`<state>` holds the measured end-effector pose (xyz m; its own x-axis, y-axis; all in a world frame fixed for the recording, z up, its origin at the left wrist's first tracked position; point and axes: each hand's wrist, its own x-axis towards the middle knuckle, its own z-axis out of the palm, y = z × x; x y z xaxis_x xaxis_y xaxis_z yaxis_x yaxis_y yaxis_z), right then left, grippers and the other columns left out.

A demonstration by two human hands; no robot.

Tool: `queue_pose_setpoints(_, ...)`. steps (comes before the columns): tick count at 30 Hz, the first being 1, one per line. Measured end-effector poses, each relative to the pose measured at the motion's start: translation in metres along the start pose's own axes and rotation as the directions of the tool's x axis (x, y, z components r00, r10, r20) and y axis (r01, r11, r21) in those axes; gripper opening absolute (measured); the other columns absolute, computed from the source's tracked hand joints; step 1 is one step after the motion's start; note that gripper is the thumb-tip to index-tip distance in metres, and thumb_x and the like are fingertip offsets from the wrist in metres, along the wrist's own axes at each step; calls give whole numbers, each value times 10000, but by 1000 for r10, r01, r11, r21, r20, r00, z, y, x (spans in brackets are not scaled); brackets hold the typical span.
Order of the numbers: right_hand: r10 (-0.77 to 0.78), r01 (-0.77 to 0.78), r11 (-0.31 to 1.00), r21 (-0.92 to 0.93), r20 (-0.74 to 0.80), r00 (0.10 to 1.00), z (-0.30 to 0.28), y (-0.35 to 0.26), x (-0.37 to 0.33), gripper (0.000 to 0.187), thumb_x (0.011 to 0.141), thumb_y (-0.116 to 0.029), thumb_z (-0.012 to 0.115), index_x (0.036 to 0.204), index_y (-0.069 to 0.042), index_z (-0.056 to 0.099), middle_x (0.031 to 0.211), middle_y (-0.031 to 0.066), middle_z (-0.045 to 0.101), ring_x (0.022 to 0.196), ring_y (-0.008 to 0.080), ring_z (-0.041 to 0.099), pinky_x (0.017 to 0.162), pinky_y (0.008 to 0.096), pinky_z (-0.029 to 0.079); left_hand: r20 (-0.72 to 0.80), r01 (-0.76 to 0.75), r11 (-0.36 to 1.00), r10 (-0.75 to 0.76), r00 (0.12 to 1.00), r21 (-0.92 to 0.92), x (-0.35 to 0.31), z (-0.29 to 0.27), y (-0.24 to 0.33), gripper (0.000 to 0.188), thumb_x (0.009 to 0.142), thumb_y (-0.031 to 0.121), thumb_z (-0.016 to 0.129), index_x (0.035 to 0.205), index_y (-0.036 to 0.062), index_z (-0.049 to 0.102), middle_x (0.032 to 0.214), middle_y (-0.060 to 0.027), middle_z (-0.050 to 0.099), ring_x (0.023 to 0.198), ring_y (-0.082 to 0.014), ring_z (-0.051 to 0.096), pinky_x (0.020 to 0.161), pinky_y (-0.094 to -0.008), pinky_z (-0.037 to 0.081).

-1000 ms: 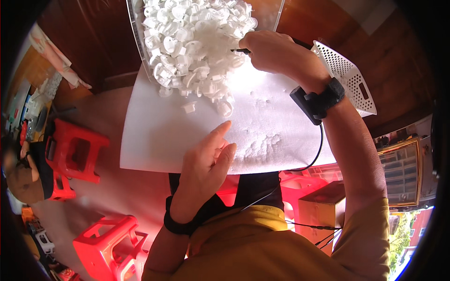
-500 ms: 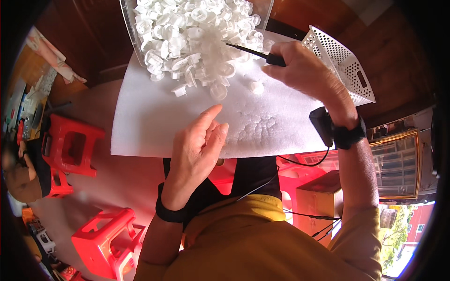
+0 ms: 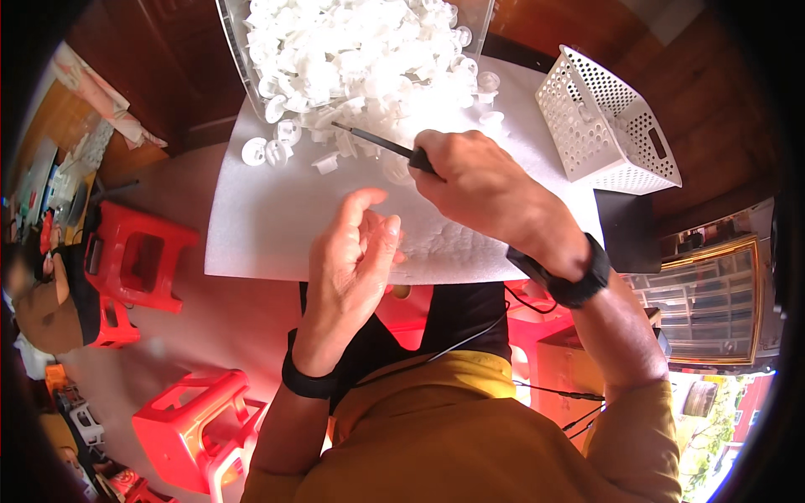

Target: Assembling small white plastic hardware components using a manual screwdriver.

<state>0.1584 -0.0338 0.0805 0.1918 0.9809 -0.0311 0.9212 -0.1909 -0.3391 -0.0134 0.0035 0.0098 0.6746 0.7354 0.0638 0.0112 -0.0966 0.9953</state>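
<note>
My right hand [image 3: 495,180] is closed around the black handle of a slim tool [image 3: 377,141] with a thin, dark shaft. The tool's tip points left, over the near edge of a pile of small white plastic pieces [image 3: 352,59] with round discs. Whether the tip touches a piece, I cannot tell. Just in front of the pile, my left hand [image 3: 348,256] hangs over the front of the white foam sheet [image 3: 260,235]. Its index finger and thumb are curved and apart, with nothing visible between them; the other fingers are partly hidden.
The pile spills from a clear bin [image 3: 232,50] at the back. A white perforated basket [image 3: 579,138] stands at the right with some pieces inside. Red plastic stools [image 3: 180,427] stand on the floor at the left, where another person [image 3: 50,310] sits. A cable hangs near my right wrist.
My right hand has moved left and nearer with the tool, away from the basket. My left index finger has curled in. Several loose pieces now lie at the pile's left edge.
</note>
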Motion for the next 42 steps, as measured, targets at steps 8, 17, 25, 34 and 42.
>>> queue_pose_setpoints(8, 118, -130, 658, 742, 69, 991, -10, -9, -58, 234, 920, -204, 598, 830, 13, 585, 606, 16, 543, 527, 76, 505, 480, 257, 407, 54, -158, 983, 164, 985, -98, -9, 4, 19, 478, 957, 161, 526, 1378, -10, 380, 1089, -112, 582, 862, -143, 594, 760, -280, 492)
queue_pose_setpoints(17, 57, -113, 433, 894, 99, 994, 15, -7, -73, 196, 950, -178, 572, 924, 16, 585, 612, -18, 523, 522, 43, 499, 453, 215, 396, -36, -188, 939, 186, 982, -289, -8, 12, 22, 345, 960, 171, 545, 1236, -36, 536, 1023, -86, 622, 797, -103, 576, 768, -257, 479)
queue_pose_setpoints(25, 73, -22, 452, 892, -12, 997, 18, 12, -70, 167, 917, -153, 611, 934, 13, 598, 623, -11, 496, 551, 48, 452, 489, 235, 400, 84, -72, 971, 93, 992, -226, -3, 5, 15, 337, 975, 237, 524, 1154, -36, 609, 862, -55, 623, 651, -79, 543, 625, -215, 466)
queue_pose_setpoints(34, 39, 18, 518, 855, -45, 998, 28, 29, -64, 169, 887, -159, 666, 921, -1, 617, 643, -24, 547, 514, 31, 474, 456, 192, 389, 30, -3, 978, 10, 999, -207, 6, 19, 18, 325, 986, 264, 506, 997, -31, 642, 723, -15, 575, 579, -49, 463, 529, -188, 379)
queue_pose_setpoints(42, 49, -92, 474, 876, 79, 996, 28, 32, -63, 163, 870, -150, 686, 912, -8, 619, 636, -37, 527, 543, 23, 472, 475, 198, 385, 0, -25, 999, 26, 1000, -40, 17, 17, 15, 271, 955, 248, 570, 940, -8, 657, 652, 6, 552, 532, -32, 444, 482, -181, 350)
